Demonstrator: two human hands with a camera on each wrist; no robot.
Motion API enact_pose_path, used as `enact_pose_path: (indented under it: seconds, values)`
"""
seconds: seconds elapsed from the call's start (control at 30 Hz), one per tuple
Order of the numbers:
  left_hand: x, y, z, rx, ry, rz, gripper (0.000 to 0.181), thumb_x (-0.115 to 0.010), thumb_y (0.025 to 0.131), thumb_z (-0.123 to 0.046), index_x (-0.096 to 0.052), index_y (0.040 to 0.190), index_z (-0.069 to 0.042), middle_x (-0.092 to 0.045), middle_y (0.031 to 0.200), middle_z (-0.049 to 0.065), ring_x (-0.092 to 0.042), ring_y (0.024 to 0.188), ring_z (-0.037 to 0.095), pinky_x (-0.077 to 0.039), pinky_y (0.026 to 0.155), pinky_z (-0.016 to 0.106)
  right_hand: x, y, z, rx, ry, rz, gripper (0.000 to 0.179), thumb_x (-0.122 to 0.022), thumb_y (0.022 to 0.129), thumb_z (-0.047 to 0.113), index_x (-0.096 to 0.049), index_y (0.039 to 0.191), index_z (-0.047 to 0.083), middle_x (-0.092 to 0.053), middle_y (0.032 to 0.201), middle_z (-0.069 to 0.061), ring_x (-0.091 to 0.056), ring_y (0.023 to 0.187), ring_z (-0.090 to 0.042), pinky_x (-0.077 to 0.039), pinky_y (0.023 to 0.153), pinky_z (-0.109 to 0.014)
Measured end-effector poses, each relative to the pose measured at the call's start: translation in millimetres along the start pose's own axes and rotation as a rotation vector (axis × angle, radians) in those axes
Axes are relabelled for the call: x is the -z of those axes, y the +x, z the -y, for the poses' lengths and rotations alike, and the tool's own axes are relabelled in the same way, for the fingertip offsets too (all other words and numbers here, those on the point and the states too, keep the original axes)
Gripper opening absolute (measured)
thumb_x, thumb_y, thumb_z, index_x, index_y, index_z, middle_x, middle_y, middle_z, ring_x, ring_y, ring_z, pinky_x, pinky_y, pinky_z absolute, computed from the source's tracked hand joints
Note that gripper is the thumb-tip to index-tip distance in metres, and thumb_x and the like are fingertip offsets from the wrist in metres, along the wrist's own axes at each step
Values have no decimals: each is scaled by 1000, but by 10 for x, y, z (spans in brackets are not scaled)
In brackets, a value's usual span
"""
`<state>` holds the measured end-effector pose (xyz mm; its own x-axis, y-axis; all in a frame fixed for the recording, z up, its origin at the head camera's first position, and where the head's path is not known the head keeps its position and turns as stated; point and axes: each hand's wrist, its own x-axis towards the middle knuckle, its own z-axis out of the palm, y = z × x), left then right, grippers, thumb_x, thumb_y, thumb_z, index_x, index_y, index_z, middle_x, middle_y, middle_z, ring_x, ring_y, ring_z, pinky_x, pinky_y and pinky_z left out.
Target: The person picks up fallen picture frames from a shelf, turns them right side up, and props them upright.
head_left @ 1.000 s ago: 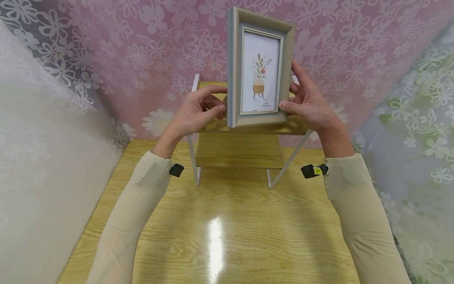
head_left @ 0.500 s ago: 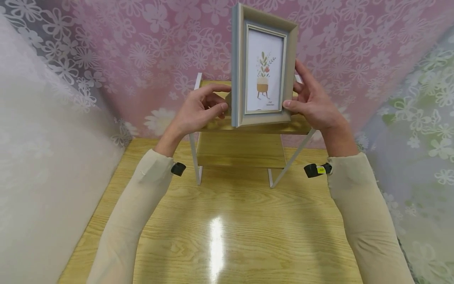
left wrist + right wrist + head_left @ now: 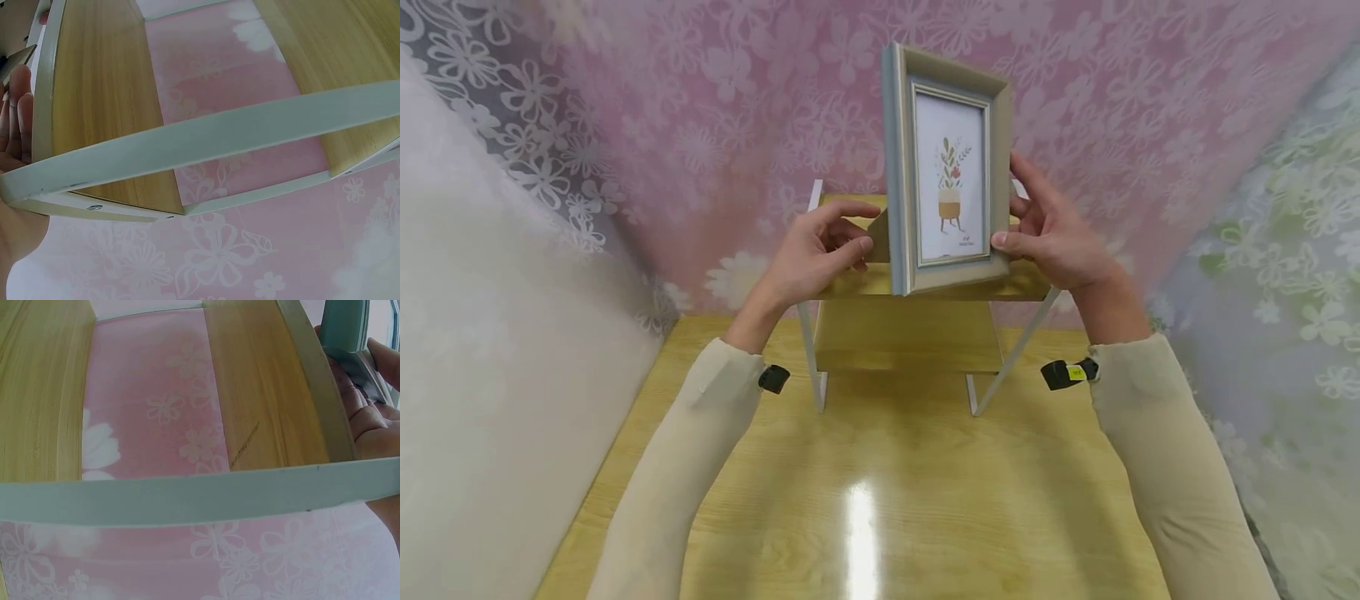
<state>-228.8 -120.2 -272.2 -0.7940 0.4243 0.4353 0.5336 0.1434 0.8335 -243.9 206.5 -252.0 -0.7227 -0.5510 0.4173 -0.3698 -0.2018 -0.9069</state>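
A picture frame (image 3: 950,183) with a pale border and a potted-plant print is upright and turned at an angle, its lower edge overlapping the shelf top in the head view. My right hand (image 3: 1060,237) grips its right side, thumb on the front and fingers behind. In the right wrist view that hand (image 3: 369,419) shows at the frame's lower part (image 3: 347,331). A brown stand flap (image 3: 878,239) juts out behind the frame's left edge. My left hand (image 3: 812,250) has its fingers loosely bent, index fingertip and thumb right at this flap. The frame's back is mostly hidden.
A two-tier wooden shelf (image 3: 910,333) with white metal legs (image 3: 808,350) stands against the pink floral backdrop (image 3: 737,125). Wood-grain flooring (image 3: 775,500) lies in front. Pale floral panels rise on the left (image 3: 512,375) and right (image 3: 1262,333).
The whole head view has shifted downward as the camera tilted. The frame sits slightly lower against the shelf and is turned a little more, showing more of its flap. Both hands keep their positions around it.
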Motion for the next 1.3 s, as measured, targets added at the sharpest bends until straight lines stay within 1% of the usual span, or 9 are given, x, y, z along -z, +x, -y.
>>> enact_pose_path:
  seconds: [0.07,0.2,0.27,0.33,0.47,0.77,1.0,1.17,1.3]
  values:
    - [-7,-7,7,1,-18,-8,35,-63,96,-6,-60,130,-3,-71,94,14,-69,73,22,-57,75,33,4,-13,-8,-5,-3,-3,92,-51,85,-27,-23,159,20,-38,153,-17,-65,114,-26,-55,85,-37]
    - [-13,-14,16,1,-63,-37,34,-64,96,-5,-61,129,-3,-71,96,15,-69,72,24,-58,73,35,16,-19,-7,-7,47,22,91,-48,86,-28,-21,160,19,-41,151,-15,-67,111,-26,-56,84,-36]
    - [-11,-10,21,-8,-76,-50,33,-64,96,-4,-61,129,-2,-70,97,15,-69,71,24,-59,72,35,24,-11,-3,-2,74,40,91,-47,87,-28,-19,160,17,-41,152,-16,-67,110,-27,-56,83,-37]
    - [-9,-11,18,-20,-77,-59,33,-64,96,-4,-61,128,-1,-70,97,16,-68,70,25,-59,71,36,23,-5,1,-3,79,43,91,-46,87,-28,-18,160,18,-42,152,-16,-67,109,-27,-57,82,-37]
    - [-10,-19,13,-37,-62,-63,31,-63,96,-3,-62,126,0,-70,97,16,-68,69,25,-59,69,36,13,-2,1,-14,66,26,92,-47,86,-28,-21,160,20,-44,150,-16,-69,107,-26,-58,80,-37]
    - [-17,-3,-1,-8,10,-62,28,-60,95,2,-62,123,1,-70,99,18,-69,71,22,-58,69,32,38,-4,-11,-19,81,24,90,-49,87,-26,-20,160,19,-47,149,-15,-69,108,-27,-57,82,-37]
    - [-30,13,-5,-5,-30,-105,24,-60,93,4,-64,117,4,-70,97,18,-69,73,19,-58,72,33,29,0,10,-24,94,4,91,-49,87,-26,-22,160,21,-50,147,-14,-69,108,-26,-57,82,-36]
    - [-42,14,-4,-12,3,-116,21,-62,93,3,-65,113,4,-71,93,17,-70,72,17,-58,70,31,25,-18,20,-29,126,-13,90,-49,87,-26,-22,160,20,-53,142,-14,-69,106,-26,-58,81,-36]
    - [-40,9,8,-15,8,-130,23,-60,93,2,-64,116,3,-70,100,18,-70,75,16,-57,70,29,6,-28,28,-45,115,-59,90,-51,87,-25,-24,159,22,-52,141,-16,-70,102,-26,-58,77,-35]
